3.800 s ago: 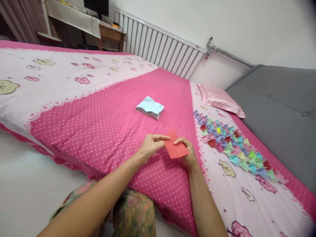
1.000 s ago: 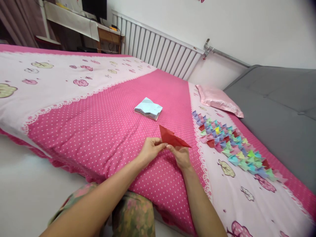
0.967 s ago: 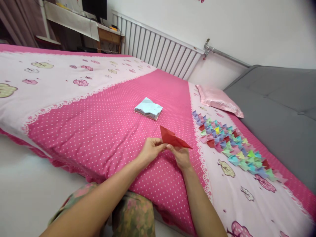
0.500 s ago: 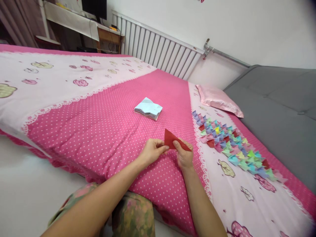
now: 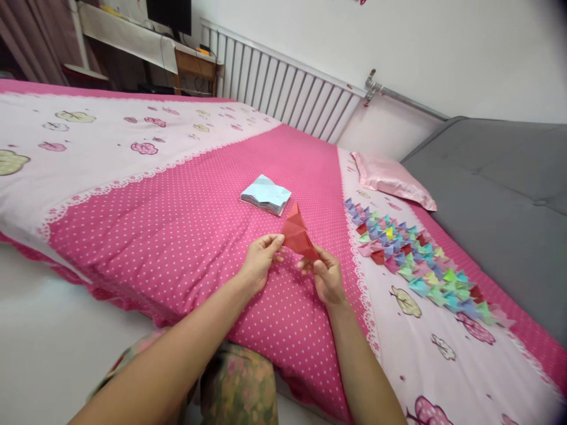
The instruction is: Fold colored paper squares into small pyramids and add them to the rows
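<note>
A creased sheet of red origami paper [image 5: 297, 231] is held up between my two hands, partly opened out with fold lines across it. My left hand [image 5: 261, 260] pinches its left corner between thumb and fingertips. At the lower right corner, my right hand [image 5: 328, 274] grips the paper with thumb and fingers. Just beyond the red sheet lies a stack of light blue paper squares [image 5: 266, 193], its top sheet slightly buckled. To the right stand rows of small folded paper pieces [image 5: 416, 260] in many colours.
Everything rests on a bed with a pink dotted bedspread [image 5: 199, 218]. A pink pillow [image 5: 392, 180] lies at the back right against a grey padded headboard [image 5: 496, 177]. A white railing [image 5: 283, 77] and a desk [image 5: 128, 35] with a monitor stand behind.
The red paper went from a flat folded shape to a partly unfolded, creased one. Both hands shifted their grip to its corners, my left hand moving slightly left.
</note>
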`<state>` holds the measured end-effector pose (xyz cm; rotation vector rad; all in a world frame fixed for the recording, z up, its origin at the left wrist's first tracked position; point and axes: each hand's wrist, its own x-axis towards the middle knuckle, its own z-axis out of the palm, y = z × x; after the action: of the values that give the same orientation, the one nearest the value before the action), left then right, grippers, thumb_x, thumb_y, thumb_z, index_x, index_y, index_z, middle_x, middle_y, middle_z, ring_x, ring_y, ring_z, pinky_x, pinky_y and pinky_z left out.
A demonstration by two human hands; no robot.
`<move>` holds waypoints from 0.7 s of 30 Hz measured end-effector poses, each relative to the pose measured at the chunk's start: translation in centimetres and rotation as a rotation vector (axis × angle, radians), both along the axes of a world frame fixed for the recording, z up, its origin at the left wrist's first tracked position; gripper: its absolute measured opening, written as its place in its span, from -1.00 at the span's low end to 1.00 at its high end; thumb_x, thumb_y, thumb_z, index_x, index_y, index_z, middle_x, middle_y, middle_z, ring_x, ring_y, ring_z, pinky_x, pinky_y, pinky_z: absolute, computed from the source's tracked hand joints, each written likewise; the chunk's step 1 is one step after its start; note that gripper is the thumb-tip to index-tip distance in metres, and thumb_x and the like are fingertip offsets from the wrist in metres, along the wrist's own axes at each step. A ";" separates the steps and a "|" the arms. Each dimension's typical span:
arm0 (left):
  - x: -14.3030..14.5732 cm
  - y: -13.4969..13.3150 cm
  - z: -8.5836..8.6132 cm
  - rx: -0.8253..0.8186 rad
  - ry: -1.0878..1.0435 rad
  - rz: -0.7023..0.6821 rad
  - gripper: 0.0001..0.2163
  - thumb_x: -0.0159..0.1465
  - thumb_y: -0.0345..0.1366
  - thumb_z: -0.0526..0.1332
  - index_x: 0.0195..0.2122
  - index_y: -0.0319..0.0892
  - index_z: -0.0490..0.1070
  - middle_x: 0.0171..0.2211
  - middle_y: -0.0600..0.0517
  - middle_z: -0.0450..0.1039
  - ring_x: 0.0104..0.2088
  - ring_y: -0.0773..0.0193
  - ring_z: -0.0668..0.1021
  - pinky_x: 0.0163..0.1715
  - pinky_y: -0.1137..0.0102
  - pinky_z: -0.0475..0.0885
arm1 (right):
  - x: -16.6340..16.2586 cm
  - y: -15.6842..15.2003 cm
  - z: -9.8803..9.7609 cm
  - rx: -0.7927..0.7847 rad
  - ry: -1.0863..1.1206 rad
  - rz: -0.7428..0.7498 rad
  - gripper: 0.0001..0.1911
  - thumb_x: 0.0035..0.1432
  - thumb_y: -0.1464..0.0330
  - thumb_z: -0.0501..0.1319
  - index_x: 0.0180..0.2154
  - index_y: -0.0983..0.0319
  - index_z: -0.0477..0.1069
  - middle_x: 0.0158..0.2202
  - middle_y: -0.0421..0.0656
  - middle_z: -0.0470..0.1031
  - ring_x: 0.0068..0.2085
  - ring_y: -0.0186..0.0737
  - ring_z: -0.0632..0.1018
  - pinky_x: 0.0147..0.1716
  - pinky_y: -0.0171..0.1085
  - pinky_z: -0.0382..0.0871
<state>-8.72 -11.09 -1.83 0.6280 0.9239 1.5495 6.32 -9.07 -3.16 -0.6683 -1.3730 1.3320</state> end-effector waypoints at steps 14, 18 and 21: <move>-0.1 -0.9 0.8 0.025 0.270 -0.323 -0.76 0.01 -0.18 0.30 -0.57 -0.26 0.36 -0.65 0.14 0.30 -0.64 0.52 0.28 -0.55 0.52 0.16 | 0.2 0.4 0.0 -0.197 0.210 0.004 -0.66 0.01 0.06 0.17 -0.28 0.15 0.44 -0.29 -0.16 0.54 -0.25 -0.15 0.54 -0.17 -0.14 0.38; 0.0 -1.0 0.7 0.009 0.303 -0.321 -0.78 -0.01 -0.20 0.31 -0.57 -0.26 0.37 -0.65 0.14 0.29 -0.64 0.51 0.27 -0.56 0.50 0.13 | 0.1 0.4 0.0 -0.236 0.249 -0.030 -0.74 0.02 0.13 0.19 -0.34 0.17 0.45 -0.37 -0.19 0.54 -0.32 -0.19 0.55 -0.23 -0.17 0.39; -0.1 -1.0 0.6 0.006 0.312 -0.328 -0.78 -0.01 -0.19 0.31 -0.55 -0.26 0.39 -0.62 0.12 0.32 -0.62 0.50 0.28 -0.55 0.50 0.14 | 0.0 0.5 0.0 -0.243 0.271 -0.045 -0.77 0.02 0.18 0.21 -0.35 0.18 0.45 -0.37 -0.20 0.55 -0.34 -0.21 0.54 -0.23 -0.18 0.40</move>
<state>-8.81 -12.07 -1.21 0.9926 0.9897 1.1804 6.34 -8.61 -3.12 -0.6477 -0.9843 1.5072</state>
